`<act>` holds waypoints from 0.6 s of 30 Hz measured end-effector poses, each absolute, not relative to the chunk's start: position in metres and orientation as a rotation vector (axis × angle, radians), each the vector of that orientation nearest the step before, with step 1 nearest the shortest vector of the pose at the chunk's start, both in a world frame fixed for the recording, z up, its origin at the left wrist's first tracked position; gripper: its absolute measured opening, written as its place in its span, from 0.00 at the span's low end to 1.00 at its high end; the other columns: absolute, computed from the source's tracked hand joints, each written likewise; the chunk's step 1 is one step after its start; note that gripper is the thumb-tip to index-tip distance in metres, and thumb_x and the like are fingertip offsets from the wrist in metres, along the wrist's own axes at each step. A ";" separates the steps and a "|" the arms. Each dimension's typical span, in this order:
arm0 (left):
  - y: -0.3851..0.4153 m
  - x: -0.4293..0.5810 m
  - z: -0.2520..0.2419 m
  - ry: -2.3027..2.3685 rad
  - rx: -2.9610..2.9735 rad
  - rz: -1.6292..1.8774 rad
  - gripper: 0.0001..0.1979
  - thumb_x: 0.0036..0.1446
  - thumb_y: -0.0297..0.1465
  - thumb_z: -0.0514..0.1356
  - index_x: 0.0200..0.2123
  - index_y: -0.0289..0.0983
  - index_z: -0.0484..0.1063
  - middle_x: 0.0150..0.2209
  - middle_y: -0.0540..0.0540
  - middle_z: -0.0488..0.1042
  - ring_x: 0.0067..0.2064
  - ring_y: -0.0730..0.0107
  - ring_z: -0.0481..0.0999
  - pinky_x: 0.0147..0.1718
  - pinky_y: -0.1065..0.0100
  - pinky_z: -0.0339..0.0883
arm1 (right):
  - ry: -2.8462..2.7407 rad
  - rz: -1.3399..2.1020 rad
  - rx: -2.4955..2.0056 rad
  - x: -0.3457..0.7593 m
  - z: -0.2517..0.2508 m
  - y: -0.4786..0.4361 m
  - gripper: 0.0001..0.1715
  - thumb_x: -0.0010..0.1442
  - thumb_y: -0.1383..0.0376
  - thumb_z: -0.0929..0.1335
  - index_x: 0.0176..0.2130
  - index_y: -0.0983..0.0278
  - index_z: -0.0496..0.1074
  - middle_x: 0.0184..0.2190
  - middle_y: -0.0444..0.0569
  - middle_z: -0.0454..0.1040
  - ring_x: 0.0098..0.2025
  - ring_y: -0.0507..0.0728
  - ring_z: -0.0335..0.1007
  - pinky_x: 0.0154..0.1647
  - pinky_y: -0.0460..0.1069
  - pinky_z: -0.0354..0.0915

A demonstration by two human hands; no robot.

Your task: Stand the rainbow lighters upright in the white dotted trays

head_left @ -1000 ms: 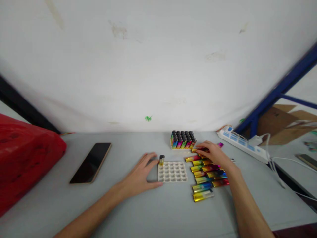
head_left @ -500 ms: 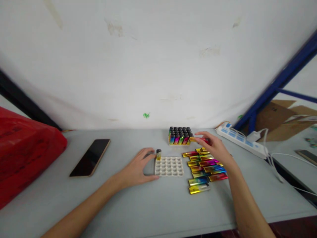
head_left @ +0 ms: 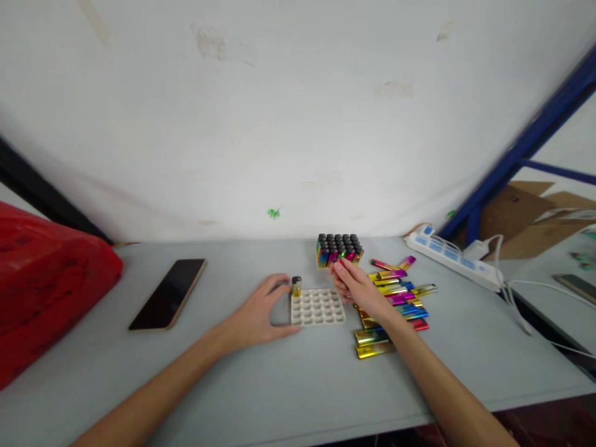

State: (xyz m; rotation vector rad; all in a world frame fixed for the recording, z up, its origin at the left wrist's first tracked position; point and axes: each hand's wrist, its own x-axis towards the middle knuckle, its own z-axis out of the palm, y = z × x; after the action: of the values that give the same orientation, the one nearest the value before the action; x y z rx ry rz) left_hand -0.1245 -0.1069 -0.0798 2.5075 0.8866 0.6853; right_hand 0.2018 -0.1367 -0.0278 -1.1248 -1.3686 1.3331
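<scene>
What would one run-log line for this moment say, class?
left hand: steadies white tray | right hand: over tray's far right corner, contents unclear | one lighter upright in tray | loose lighters right | full tray behind

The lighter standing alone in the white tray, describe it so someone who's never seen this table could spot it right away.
On the grey table, find the white grid tray between the two hands. The lone lighter stands upright in its far left corner slot, by the left hand. It is yellowish with a dark cap, unlike the loose lighters lying flat to the right.
</scene>
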 end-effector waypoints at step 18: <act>-0.105 -0.125 -0.083 0.899 2.504 0.713 0.38 0.68 0.54 0.84 0.73 0.45 0.83 0.79 0.34 0.78 0.80 0.33 0.81 0.83 0.38 0.77 | -1.474 0.664 -1.428 0.187 -0.054 -0.130 0.34 0.71 0.36 0.67 0.25 0.52 0.57 0.21 0.41 0.60 0.29 0.56 0.57 0.33 0.52 0.53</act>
State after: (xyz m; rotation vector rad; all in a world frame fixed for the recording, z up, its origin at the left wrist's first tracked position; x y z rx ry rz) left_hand -0.1246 -0.1053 -0.0829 2.5039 0.8988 0.7127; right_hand 0.1869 -0.1304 -0.0545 -1.4280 -1.4738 0.6638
